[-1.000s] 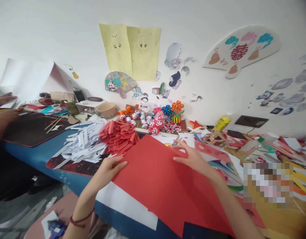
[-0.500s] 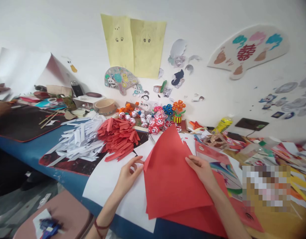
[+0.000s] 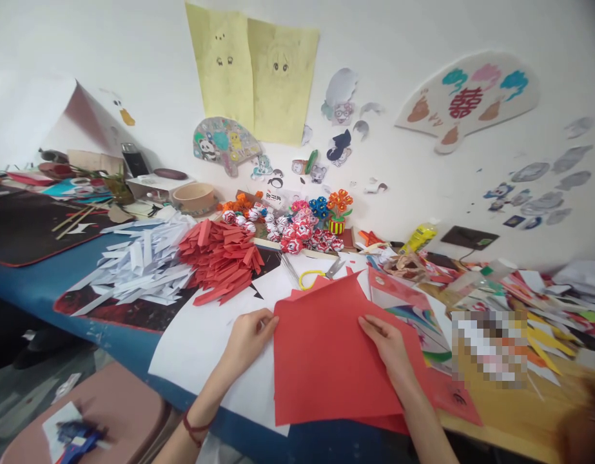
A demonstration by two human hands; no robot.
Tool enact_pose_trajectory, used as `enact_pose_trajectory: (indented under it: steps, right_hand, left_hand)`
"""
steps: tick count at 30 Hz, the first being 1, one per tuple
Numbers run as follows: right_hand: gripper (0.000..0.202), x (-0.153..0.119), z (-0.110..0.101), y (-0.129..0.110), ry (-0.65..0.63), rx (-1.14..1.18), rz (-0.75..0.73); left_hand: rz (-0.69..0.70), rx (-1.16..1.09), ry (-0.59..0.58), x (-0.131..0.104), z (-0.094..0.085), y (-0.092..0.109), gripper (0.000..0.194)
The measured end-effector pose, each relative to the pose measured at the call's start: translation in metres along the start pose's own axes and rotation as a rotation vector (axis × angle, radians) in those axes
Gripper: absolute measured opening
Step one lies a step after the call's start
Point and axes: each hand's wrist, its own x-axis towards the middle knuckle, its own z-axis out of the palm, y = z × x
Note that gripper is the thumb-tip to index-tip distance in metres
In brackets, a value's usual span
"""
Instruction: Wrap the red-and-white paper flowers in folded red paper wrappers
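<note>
A sheet of red paper (image 3: pixel 331 361) lies in front of me over more red paper, its top edge curling up slightly. My left hand (image 3: pixel 251 338) pinches the sheet's left edge between thumb and fingers. On the right part of the same sheet, my right hand (image 3: pixel 387 341) has its thumb and fingers closed on the paper; exactly how much it grips is hard to see. Beneath is a large white sheet (image 3: pixel 195 357). Scissors with yellow handles (image 3: pixel 312 278) lie just behind the red paper.
Piles of folded white strips (image 3: pixel 145 261) and folded red strips (image 3: pixel 220 258) sit to the left. Paper flowers (image 3: pixel 302 229) stand along the wall. Paper scraps and a yellow bottle (image 3: pixel 419 237) clutter the right. A pink stool (image 3: pixel 108 412) is at lower left.
The red sheet's raised top corner has come down and the sheet lies flatter. The yellow-handled scissors now show behind it. The view has shifted a little to the right.
</note>
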Motion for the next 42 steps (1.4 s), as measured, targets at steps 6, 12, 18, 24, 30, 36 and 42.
enact_pose_trajectory:
  steps: [6, 12, 18, 24, 30, 36, 42]
  right_hand:
    - [0.054, -0.006, 0.009, 0.014, -0.045, 0.016, -0.035]
    - [0.051, -0.014, 0.018, 0.022, -0.006, -0.05, -0.101]
    - [0.052, -0.014, 0.021, 0.028, 0.024, -0.091, -0.119]
    - [0.051, -0.013, 0.018, 0.029, -0.051, -0.136, -0.159]
    - [0.05, -0.014, 0.016, 0.026, -0.071, -0.161, -0.169]
    - [0.052, -0.014, 0.014, 0.016, 0.004, -0.455, -0.345]
    - [0.051, -0.036, 0.019, 0.005, -0.156, -0.722, -0.774]
  left_hand:
    - [-0.071, -0.098, 0.145, 0.014, 0.016, 0.002, 0.045]
    - [0.013, -0.353, 0.071, 0.003, 0.022, 0.01, 0.041]
    - [0.323, -0.073, 0.197, -0.013, 0.042, 0.012, 0.02]
    - [0.543, 0.287, 0.233, -0.01, 0.047, 0.01, 0.051]
    - [0.606, 0.517, 0.116, -0.007, 0.041, 0.009, 0.054]
    - [0.64, 0.665, -0.005, -0.003, 0.043, 0.014, 0.049]
    - [0.658, 0.682, -0.047, 0.0, 0.05, 0.014, 0.044]
